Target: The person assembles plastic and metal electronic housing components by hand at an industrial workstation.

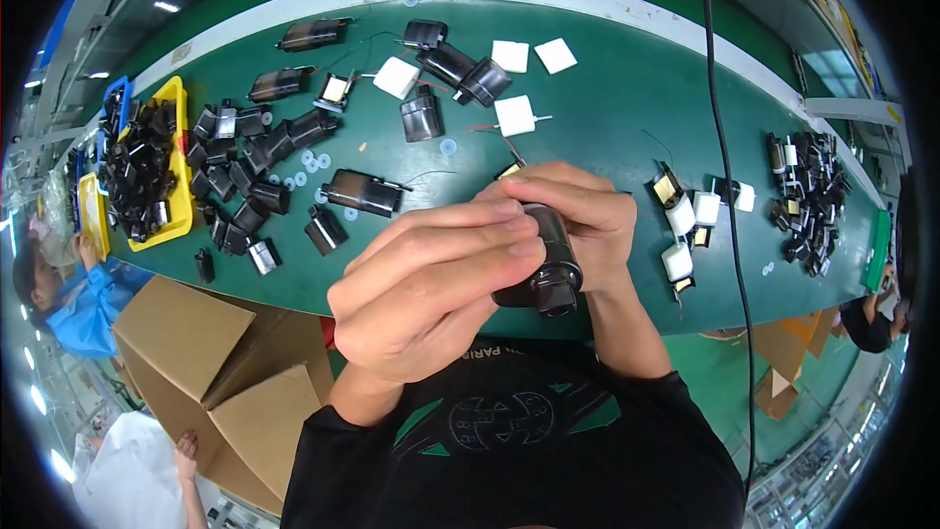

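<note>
Both my hands hold one black plastic housing [553,269] close above the near edge of the green table [627,108]. My left hand [421,284] wraps its fingers over the top of the housing from the left. My right hand [578,206] grips it from behind and the right. The housing's round open end points toward me. A thin red and black wire [504,142] runs up from behind my fingers.
Several black housings [250,171] and small clear rings lie scattered at left. A yellow bin [181,201] full of black parts stands far left. White blocks [514,116] and small coil parts [681,220] lie ahead and right, another black pile [808,196] far right. An open cardboard box [211,367] sits below left. Other people sit at both ends.
</note>
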The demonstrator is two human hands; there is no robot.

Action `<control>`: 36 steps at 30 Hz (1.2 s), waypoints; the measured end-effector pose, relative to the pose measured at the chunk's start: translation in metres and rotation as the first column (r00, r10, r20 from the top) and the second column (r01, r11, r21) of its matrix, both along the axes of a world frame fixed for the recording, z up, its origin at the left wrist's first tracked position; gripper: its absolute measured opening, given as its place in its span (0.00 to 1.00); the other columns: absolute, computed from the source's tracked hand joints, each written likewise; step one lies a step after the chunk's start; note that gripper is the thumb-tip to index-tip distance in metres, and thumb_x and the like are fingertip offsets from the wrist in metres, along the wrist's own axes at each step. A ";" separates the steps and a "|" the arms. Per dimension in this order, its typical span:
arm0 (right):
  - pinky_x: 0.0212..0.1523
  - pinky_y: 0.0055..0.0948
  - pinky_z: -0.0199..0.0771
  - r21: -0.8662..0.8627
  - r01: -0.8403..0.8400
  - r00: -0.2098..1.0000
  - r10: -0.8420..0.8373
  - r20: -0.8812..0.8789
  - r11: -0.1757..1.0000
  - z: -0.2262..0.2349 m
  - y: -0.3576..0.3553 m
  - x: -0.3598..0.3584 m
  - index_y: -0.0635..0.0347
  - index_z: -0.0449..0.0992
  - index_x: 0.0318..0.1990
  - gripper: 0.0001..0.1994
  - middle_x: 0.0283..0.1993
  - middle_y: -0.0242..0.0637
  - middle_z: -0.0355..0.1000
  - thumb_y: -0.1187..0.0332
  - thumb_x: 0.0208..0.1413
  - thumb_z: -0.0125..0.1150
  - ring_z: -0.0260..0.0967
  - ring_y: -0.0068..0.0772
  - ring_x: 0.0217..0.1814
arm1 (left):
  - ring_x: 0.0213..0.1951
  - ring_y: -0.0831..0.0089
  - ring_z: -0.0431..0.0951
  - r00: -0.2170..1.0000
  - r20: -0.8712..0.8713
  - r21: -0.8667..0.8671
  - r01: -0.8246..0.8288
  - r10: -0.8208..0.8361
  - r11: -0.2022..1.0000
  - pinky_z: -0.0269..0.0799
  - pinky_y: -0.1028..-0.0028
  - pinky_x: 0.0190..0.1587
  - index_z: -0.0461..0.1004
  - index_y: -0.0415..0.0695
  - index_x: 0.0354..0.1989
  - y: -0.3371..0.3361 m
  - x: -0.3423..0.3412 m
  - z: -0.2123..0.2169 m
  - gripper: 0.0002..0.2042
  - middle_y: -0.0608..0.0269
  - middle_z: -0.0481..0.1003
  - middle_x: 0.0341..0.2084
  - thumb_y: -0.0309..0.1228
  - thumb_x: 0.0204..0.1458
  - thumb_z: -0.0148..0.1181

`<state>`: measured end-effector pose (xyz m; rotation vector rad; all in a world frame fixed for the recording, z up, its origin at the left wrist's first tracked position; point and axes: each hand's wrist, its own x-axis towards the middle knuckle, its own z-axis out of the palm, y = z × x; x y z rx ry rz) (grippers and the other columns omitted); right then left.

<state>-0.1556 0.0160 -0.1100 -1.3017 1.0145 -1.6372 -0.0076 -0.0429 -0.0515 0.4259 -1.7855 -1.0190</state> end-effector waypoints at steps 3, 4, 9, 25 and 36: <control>0.38 0.28 0.72 -0.188 0.004 1.000 0.000 0.022 0.982 -0.006 -0.005 0.000 0.70 0.76 0.44 0.23 0.38 0.46 0.74 0.73 0.35 0.70 0.73 0.36 0.38 | 0.35 0.59 0.80 0.999 0.028 -0.018 0.027 -0.026 0.999 0.76 0.72 0.38 0.77 0.32 0.32 0.000 0.004 0.003 0.16 0.50 0.77 0.29 0.11 0.29 0.64; 0.38 0.28 0.72 -0.188 0.001 1.000 0.003 0.021 0.982 -0.004 -0.006 -0.001 0.70 0.76 0.44 0.23 0.38 0.46 0.74 0.73 0.35 0.70 0.73 0.36 0.38 | 0.35 0.59 0.80 0.999 0.040 0.011 0.027 -0.028 1.000 0.76 0.72 0.38 0.77 0.33 0.33 0.000 0.006 0.005 0.16 0.50 0.77 0.29 0.11 0.29 0.64; 0.35 0.25 0.71 -0.122 0.027 0.998 -0.033 -0.044 0.992 0.006 -0.002 -0.006 0.70 0.76 0.44 0.25 0.35 0.45 0.75 0.73 0.32 0.72 0.73 0.33 0.36 | 0.36 0.65 0.79 0.998 0.064 0.202 -0.015 0.002 0.979 0.76 0.74 0.36 0.76 0.33 0.36 0.000 0.012 0.002 0.17 0.53 0.77 0.31 0.13 0.32 0.66; 0.13 0.15 0.59 0.708 -0.145 0.964 -0.060 0.257 0.691 0.031 0.003 -0.008 0.65 0.78 0.29 0.08 0.18 0.32 0.71 0.68 0.48 0.66 0.65 0.15 0.16 | 0.32 0.76 0.78 0.977 0.041 0.818 0.087 -0.210 0.568 0.76 0.82 0.32 0.72 0.31 0.43 -0.013 0.026 -0.015 0.18 0.53 0.77 0.32 0.13 0.40 0.65; 0.15 0.16 0.61 0.680 -0.208 0.962 0.022 0.272 0.703 0.024 0.001 -0.007 0.65 0.78 0.30 0.07 0.19 0.32 0.71 0.70 0.48 0.66 0.66 0.16 0.17 | 0.32 0.77 0.78 0.972 0.153 0.806 -0.020 -0.177 0.591 0.75 0.82 0.32 0.73 0.32 0.42 -0.001 0.024 -0.018 0.18 0.56 0.77 0.31 0.13 0.39 0.65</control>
